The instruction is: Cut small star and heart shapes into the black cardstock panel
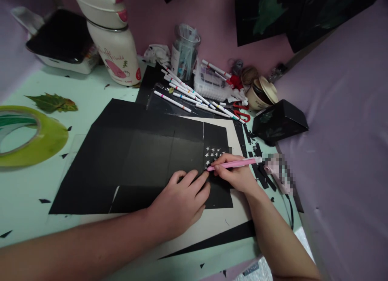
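My right hand [235, 174] is closed around a slim pink pen-shaped tool [239, 163], its tip lowered to the black card; the very tip is too small to make out. Small white stars [214, 152] stand in rows on the card just beyond my fingers. With fingers spread, my left hand [182, 200] lies flat on the black card [145, 151], a fingertip close to the tool's tip. Creases and a few white slits show on the card. White paper [221, 224] lies under it.
Left are a roll of yellow-green tape [54, 139], a leaf [53, 103] and a white bottle [118, 50]. Behind lie several markers [172, 102], red-handled scissors [242, 116] and a jar [185, 50]. On the right stand a black box [280, 121] and scattered black scraps [259, 167].
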`<state>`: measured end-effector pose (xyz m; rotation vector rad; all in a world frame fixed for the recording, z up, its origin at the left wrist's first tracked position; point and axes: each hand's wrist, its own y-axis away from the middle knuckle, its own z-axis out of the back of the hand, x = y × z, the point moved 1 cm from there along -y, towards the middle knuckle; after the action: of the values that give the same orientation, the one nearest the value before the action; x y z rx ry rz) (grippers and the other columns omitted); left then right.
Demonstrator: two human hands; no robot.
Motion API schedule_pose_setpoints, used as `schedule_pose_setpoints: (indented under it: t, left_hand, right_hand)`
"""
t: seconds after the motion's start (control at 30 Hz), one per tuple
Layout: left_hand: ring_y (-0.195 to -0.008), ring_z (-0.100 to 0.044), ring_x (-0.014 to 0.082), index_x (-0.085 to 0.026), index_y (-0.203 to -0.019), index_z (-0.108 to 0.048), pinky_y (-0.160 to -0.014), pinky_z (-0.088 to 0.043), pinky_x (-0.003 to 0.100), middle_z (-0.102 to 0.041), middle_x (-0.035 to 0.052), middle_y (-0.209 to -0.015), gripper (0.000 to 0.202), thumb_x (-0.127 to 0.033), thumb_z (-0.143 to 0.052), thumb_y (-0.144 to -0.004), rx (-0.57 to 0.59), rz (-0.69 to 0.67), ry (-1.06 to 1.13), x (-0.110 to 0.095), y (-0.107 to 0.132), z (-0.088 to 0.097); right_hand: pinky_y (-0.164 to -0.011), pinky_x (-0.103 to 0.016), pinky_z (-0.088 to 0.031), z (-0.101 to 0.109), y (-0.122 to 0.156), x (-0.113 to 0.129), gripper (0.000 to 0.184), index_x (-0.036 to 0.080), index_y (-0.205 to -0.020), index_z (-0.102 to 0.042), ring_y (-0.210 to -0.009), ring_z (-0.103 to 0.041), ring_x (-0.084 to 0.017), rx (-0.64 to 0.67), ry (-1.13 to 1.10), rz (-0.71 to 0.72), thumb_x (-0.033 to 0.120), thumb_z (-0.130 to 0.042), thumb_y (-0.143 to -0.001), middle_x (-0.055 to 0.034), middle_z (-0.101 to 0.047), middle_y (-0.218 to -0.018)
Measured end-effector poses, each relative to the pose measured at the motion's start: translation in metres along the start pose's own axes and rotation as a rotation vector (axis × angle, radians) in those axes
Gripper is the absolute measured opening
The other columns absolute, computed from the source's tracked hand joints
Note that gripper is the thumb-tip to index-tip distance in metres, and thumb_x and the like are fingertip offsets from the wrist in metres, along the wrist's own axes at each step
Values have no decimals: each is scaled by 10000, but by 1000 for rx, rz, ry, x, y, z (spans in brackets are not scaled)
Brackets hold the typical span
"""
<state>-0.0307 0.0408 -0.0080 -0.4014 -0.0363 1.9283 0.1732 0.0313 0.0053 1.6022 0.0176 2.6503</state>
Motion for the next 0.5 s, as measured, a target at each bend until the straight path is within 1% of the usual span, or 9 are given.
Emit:
schedule_pose_setpoints:
  t: [0.27, 0.5]
  left_hand:
    - [-1119, -462, 280, -159, -1181, -563, -869, -342, 426, -501, 102, -1379, 336, -346, -492, -911, -4, -24, -21, 1, 1, -2]
    - [-1124, -454, 289, -156, -1167, -575, -862, -344, 424, -524, 99, -1344, 337, -355, -498, -906, -6, -36, -37, 1, 1, 0]
  right_hand:
    - [-565, -235, -477, 1, 4, -2, 70, 179, -733, -666, -591, -602, -127, -44, -39, -7, 171, -621, -785, 4, -665, -627]
    - [-590, -238, -491, -1, 4, -1, 86, 182, -736, -673, -625, -627, -134, -16, -38, 6, 184, -617, -801, -3, -684, -657]
